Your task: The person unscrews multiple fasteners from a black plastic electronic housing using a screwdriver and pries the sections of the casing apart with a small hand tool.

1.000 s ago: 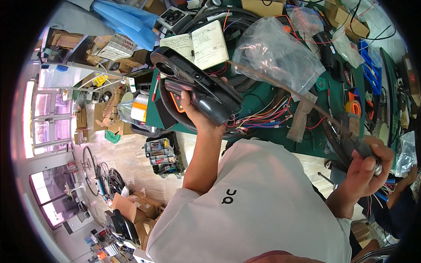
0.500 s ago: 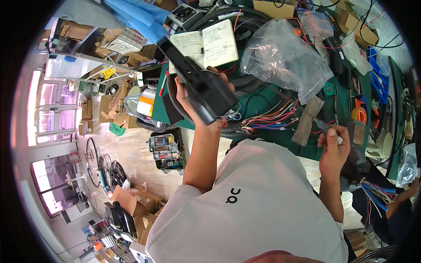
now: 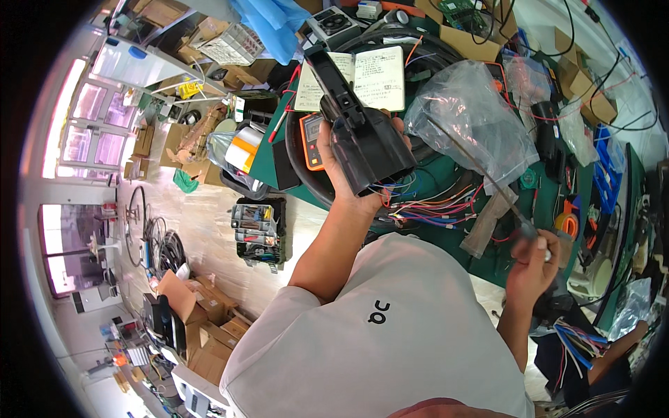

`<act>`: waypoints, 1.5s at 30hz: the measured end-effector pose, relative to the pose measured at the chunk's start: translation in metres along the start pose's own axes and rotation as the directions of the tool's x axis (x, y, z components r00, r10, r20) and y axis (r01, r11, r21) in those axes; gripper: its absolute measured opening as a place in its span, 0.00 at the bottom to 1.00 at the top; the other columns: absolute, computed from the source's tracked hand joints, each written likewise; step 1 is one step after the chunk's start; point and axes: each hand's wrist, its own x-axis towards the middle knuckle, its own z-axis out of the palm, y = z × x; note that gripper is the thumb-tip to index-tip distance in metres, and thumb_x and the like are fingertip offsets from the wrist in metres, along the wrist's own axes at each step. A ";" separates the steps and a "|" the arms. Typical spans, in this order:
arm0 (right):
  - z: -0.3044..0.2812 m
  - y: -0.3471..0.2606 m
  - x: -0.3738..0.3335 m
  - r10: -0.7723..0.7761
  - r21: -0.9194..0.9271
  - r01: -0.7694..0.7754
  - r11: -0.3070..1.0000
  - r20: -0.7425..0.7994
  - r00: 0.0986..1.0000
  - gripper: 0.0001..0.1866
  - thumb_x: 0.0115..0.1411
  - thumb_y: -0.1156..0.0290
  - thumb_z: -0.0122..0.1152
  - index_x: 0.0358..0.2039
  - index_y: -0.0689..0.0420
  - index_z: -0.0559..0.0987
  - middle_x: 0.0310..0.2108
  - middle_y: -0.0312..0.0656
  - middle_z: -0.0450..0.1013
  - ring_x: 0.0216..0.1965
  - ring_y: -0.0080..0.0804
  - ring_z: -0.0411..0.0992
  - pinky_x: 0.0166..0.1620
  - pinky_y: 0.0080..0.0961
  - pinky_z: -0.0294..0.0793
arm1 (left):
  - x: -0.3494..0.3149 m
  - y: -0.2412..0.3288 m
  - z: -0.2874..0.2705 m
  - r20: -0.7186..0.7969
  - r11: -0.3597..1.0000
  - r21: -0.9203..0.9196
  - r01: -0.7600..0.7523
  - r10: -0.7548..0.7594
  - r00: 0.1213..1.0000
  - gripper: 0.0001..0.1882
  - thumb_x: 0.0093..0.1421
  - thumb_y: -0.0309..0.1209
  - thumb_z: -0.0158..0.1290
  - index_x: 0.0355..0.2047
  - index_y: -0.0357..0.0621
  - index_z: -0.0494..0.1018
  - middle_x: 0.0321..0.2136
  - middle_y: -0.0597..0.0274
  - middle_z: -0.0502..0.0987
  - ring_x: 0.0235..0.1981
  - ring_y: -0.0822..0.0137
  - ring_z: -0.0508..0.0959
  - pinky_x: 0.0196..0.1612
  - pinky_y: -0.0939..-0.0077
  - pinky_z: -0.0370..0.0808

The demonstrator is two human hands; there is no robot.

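- Left hand (image 3: 340,180): fingers curled round the black housing (image 3: 373,150), upper centre of the frame.
- Right hand (image 3: 531,272), lower right: fingers wrapped about the rod's (image 3: 479,174) handle.
- Rod and housing apart; finished work cannot be told.

Below the bare left hand (image 3: 341,184) and right hand (image 3: 532,272) spreads a creased whitish shirt (image 3: 348,355), short-sleeved, with a small black marking (image 3: 378,312) on the chest. Farther below, a cropped dark-reddish curved edge (image 3: 435,408) may be a cap brim.
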 end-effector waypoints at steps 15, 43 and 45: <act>0.010 -0.072 0.015 -0.446 -0.005 0.446 0.895 0.034 0.895 0.18 0.60 0.63 0.58 0.40 0.64 0.68 0.29 0.45 0.70 0.24 0.25 0.69 0.28 0.19 0.70 | 0.004 -0.004 0.010 -0.057 1.000 -0.008 -0.004 0.003 0.998 0.36 0.56 0.60 0.44 0.44 0.35 0.70 0.39 0.47 0.75 0.42 0.52 0.75 0.46 0.58 0.75; 0.123 -0.054 0.048 -0.327 -0.244 0.680 0.691 0.734 0.595 0.20 0.46 0.76 0.65 0.42 0.56 0.75 0.47 0.45 0.68 0.47 0.46 0.67 0.49 0.34 0.68 | -0.025 -0.042 -0.015 -0.011 0.927 0.341 0.157 -0.164 0.986 0.37 0.58 0.61 0.40 0.50 0.38 0.66 0.41 0.51 0.74 0.41 0.57 0.77 0.44 0.64 0.77; 0.123 -0.050 0.048 -0.290 -0.260 0.672 0.694 0.753 0.591 0.19 0.47 0.77 0.64 0.42 0.57 0.74 0.47 0.46 0.68 0.46 0.47 0.67 0.47 0.35 0.69 | -0.029 -0.049 -0.010 -0.117 0.921 0.355 0.163 -0.129 0.985 0.36 0.57 0.60 0.42 0.51 0.39 0.65 0.41 0.53 0.75 0.41 0.60 0.78 0.45 0.67 0.77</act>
